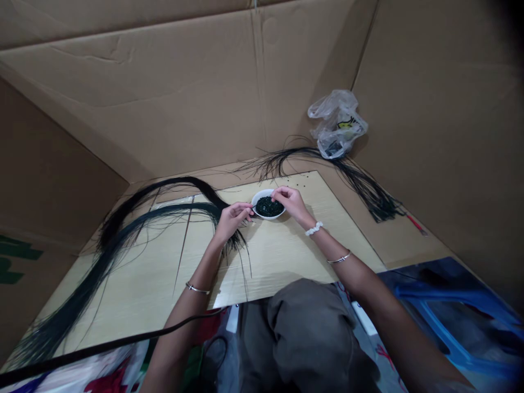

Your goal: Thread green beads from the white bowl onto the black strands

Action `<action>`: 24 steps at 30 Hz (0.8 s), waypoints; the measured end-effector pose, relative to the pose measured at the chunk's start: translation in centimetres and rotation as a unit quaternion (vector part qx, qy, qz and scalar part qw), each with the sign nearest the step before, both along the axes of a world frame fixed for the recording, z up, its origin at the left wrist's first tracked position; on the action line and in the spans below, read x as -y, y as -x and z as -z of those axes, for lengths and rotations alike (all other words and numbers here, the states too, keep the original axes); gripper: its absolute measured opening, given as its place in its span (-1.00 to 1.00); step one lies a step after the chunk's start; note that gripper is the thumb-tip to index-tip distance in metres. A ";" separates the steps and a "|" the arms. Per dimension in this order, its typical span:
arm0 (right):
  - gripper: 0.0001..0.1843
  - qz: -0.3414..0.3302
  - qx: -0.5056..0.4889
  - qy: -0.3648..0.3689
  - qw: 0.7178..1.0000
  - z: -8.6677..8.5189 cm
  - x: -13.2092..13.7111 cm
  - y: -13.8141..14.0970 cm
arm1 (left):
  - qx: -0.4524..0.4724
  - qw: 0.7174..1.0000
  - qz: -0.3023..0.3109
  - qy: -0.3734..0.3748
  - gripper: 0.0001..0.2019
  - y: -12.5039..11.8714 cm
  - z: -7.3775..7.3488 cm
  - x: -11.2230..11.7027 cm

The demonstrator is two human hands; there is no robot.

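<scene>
A small white bowl (257, 196) on the board is filled with tiny dark, shiny beads (268, 206). At its left rim my left hand (235, 217) is closed in a pinch, and a thin dark strand shows at the fingertips. My right hand (289, 201) pinches just above the beads at the bowl's far right side; anything between those fingertips is too small to make out. A thick bundle of long black strands (159, 185) and a dark green one (123, 234) curve across the board, their ends lying beside and under my left hand.
Cardboard walls (196, 98) surround the pale board (327, 240). Behind it lie a crumpled plastic bag (338, 125) and another dark strand bundle (360, 183) with a red end. Several loose beads dot the board's far edge. A blue plastic stool (446, 333) stands at lower right.
</scene>
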State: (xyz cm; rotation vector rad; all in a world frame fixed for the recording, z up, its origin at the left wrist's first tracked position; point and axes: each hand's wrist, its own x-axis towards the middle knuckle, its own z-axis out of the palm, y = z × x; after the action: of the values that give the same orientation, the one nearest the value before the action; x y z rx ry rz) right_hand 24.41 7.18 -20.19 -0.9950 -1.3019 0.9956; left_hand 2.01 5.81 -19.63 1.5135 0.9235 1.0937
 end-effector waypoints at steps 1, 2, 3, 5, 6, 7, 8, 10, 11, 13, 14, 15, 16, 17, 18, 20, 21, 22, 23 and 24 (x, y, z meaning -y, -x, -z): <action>-0.77 0.000 -0.002 0.000 1.000 0.0 0.0 0.0 | 0.001 1.000 0.001 -0.003 -0.66 0.0 0.0 0.0; -0.77 0.000 -0.003 0.000 1.000 0.0 0.0 0.0 | 0.002 1.000 0.000 -0.005 -0.67 0.0 0.1 0.0; -0.77 0.000 -0.003 0.000 1.000 0.0 0.0 0.0 | 0.002 1.000 -0.001 -0.008 -0.67 0.0 0.1 -0.1; -0.77 0.001 -0.002 0.003 1.000 0.0 -0.1 0.0 | 0.002 1.000 -0.004 -0.012 -0.68 0.0 0.1 -0.1; -0.77 0.000 -0.004 0.003 1.000 0.0 -0.1 0.0 | 0.002 1.000 -0.005 -0.013 -0.69 0.0 0.1 -0.1; -0.77 -0.002 -0.006 0.003 1.000 0.1 -0.1 0.0 | 0.003 1.000 -0.006 -0.014 -0.69 0.0 0.1 -0.1; -0.78 -0.003 -0.009 0.002 1.000 0.1 -0.1 0.0 | 0.005 1.000 -0.007 -0.015 -0.70 0.0 0.1 -0.2; -0.79 -0.005 -0.012 -0.001 1.000 0.1 -0.1 0.0 | 0.006 1.000 -0.011 -0.014 -0.71 0.0 0.2 -0.2; -0.80 -0.005 -0.012 -0.001 1.000 0.1 0.0 0.1 | 0.005 1.000 -0.015 -0.012 -0.71 0.0 0.2 -0.2; -0.80 -0.005 -0.010 0.001 1.000 0.1 0.0 0.1 | 0.002 1.000 -0.027 -0.007 -0.73 -0.1 0.3 -0.2; -0.80 -0.005 -0.010 0.002 1.000 0.1 0.0 0.1 | 0.001 0.999 -0.034 -0.004 -0.74 -0.1 0.4 -0.2; -0.79 -0.005 -0.008 0.004 1.000 0.1 0.0 0.2 | -0.001 0.999 -0.042 -0.002 -0.75 -0.2 0.4 -0.1; -0.79 -0.005 -0.006 0.005 1.000 0.0 0.0 0.2 | -0.003 0.999 -0.049 -0.003 -0.76 -0.3 0.5 -0.1; -0.79 -0.005 -0.003 0.007 1.000 0.0 0.1 0.2 | -0.003 0.998 -0.056 -0.007 -0.78 -0.4 0.5 0.0; -0.78 -0.005 0.000 0.008 1.000 -0.1 0.1 0.3 | -0.002 0.998 -0.061 -0.013 -0.79 -0.4 0.5 0.0; -0.77 -0.006 0.007 0.008 1.000 -0.1 0.1 0.3 | 0.004 0.997 -0.070 -0.030 -0.81 -0.6 0.4 0.1; -0.77 -0.006 0.010 0.008 1.000 -0.1 0.2 0.3 | 0.007 0.997 -0.073 -0.037 -0.82 -0.7 0.4 0.2; -0.77 -0.006 0.012 0.006 1.000 -0.1 0.2 0.3 | 0.009 0.996 -0.078 -0.042 -0.82 -0.8 0.3 0.2; -0.77 -0.006 0.016 0.003 1.000 -0.1 0.2 0.3 | 0.009 0.996 -0.083 -0.044 -0.83 -0.9 0.3 0.3; -0.78 -0.006 0.019 0.000 1.000 -0.1 0.3 0.3 | 0.008 0.995 -0.088 -0.045 -0.83 -1.0 0.3 0.4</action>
State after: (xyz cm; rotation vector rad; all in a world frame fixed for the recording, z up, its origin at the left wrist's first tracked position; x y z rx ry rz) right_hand 24.09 6.90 -20.08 -1.0115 -1.3419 0.9898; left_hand 3.00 5.44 -19.89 1.5157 1.0224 1.2880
